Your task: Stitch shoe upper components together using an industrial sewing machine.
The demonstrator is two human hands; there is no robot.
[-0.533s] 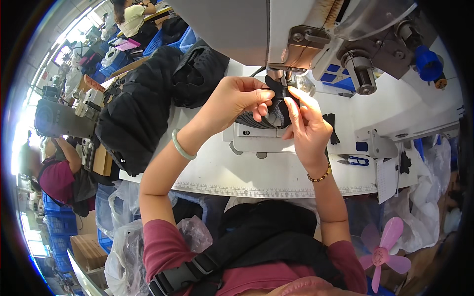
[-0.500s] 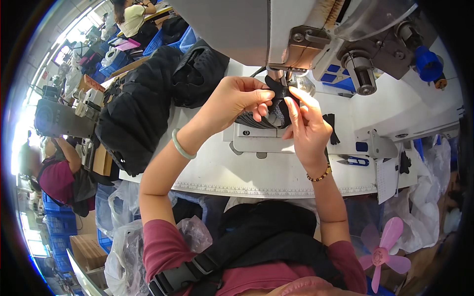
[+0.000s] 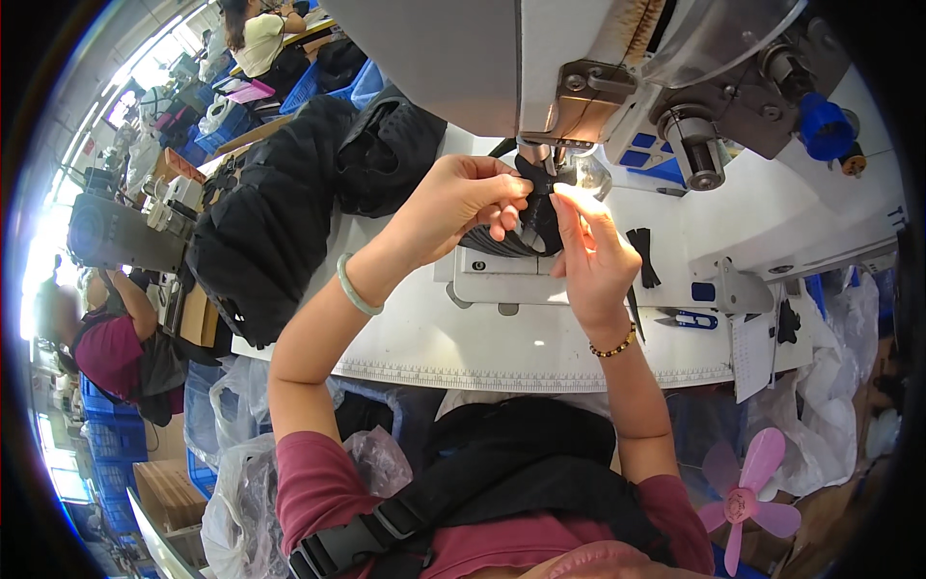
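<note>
Under the needle of a white sewing machine lies a piece of black fabric, bunched below the presser foot. My left hand pinches its left edge between thumb and forefinger, the other fingers curled. On the other side, the thumb and forefinger of my right hand close on the same fabric, just in front of the foot. The fingertips of both hands are close together. Part of the fabric is hidden behind the fingers.
Large piles of black fabric pieces rise at the left of the white table. Right of my hand lie black strips and blue thread snips. A pink fan stands lower right. Another person works at far left.
My right hand has shifted slightly left, bringing its fingertips nearer to my left hand on the fabric. My left hand has hardly moved. The whole view has tilted a little.
</note>
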